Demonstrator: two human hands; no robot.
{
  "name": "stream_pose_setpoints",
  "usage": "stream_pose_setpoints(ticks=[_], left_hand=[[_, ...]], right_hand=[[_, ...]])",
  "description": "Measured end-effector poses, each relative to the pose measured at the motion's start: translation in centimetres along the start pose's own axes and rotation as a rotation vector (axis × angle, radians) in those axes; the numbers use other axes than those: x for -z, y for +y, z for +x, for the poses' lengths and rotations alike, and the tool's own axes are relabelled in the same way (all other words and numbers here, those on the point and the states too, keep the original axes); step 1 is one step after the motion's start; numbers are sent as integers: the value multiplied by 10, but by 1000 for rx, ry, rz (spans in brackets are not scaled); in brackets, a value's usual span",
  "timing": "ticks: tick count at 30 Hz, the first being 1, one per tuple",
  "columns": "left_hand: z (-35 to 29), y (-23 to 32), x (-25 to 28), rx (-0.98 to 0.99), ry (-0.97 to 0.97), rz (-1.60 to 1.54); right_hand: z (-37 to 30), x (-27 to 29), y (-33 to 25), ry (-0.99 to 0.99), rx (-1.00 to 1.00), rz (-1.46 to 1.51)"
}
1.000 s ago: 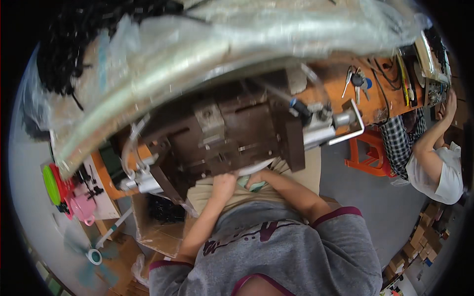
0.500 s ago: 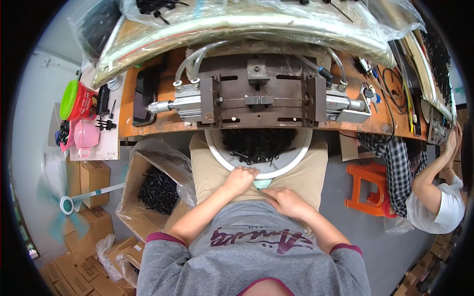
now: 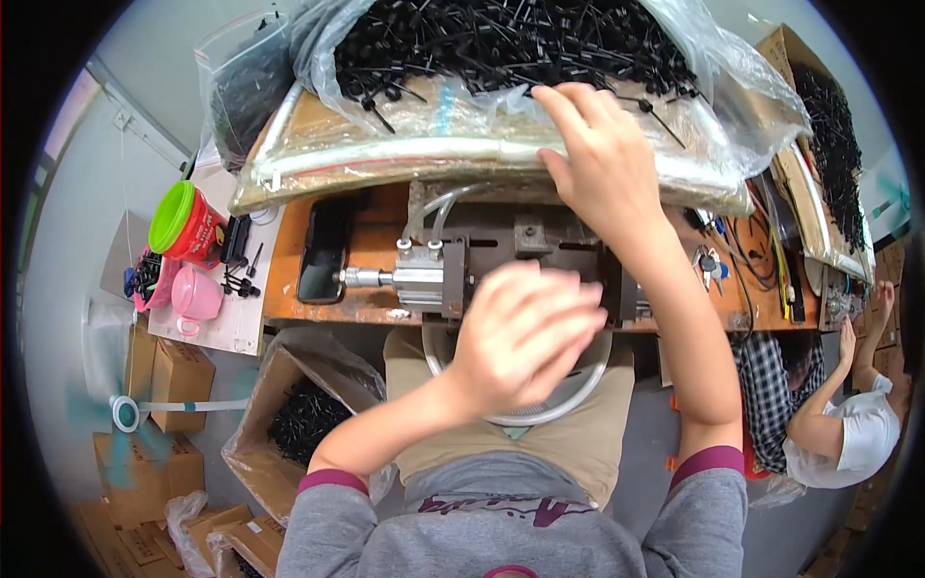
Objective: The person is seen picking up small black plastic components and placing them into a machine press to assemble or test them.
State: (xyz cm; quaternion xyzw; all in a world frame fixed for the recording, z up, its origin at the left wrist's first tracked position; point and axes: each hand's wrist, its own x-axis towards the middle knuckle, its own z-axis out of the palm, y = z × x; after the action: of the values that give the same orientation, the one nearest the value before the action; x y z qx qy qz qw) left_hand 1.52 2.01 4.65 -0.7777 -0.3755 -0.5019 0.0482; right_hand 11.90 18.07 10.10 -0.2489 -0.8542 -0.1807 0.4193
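My right hand (image 3: 607, 159) is raised at the front edge of the plastic-lined tray. Its fingers are spread and nothing shows in them. Beyond its fingertips lies a big heap of thin black parts with thicker heads (image 3: 520, 43). My left hand (image 3: 525, 332) hovers over the metal fixture (image 3: 453, 275), its fingers stretched out and a little blurred, with nothing visible in them. It hides the middle of the fixture. On my lap sits a round white basket (image 3: 554, 416), mostly covered by my left hand and forearm.
At the left are a phone (image 3: 323, 252), a red bucket with a green rim (image 3: 193, 226) and a pink cup (image 3: 196, 297). Below them stand an open carton (image 3: 260, 433) of black parts and a spinning fan (image 3: 125, 412). Keys (image 3: 710, 265) lie right; co-workers (image 3: 843, 429) sit beyond.
Both my hands have come up from the basket rim at my lap, the right to the tray's edge, the left over the fixture. The view has tilted up, showing more of the black heap.
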Motion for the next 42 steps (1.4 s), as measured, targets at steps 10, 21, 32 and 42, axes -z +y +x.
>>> stream_pose_setpoints(ticks=[10,21,32,42], left_hand=[[65,-137,17,321,-250,410],[127,-187,54,400,83,146],[161,-263,14,719,-228,407],[147,-219,13,635,-292,229]], right_hand=[[-3,8,88,-539,57,80],[29,7,122,-524,-216,78],[73,-79,88,-433,-269,81],[51,-55,82,-489,-438,389]])
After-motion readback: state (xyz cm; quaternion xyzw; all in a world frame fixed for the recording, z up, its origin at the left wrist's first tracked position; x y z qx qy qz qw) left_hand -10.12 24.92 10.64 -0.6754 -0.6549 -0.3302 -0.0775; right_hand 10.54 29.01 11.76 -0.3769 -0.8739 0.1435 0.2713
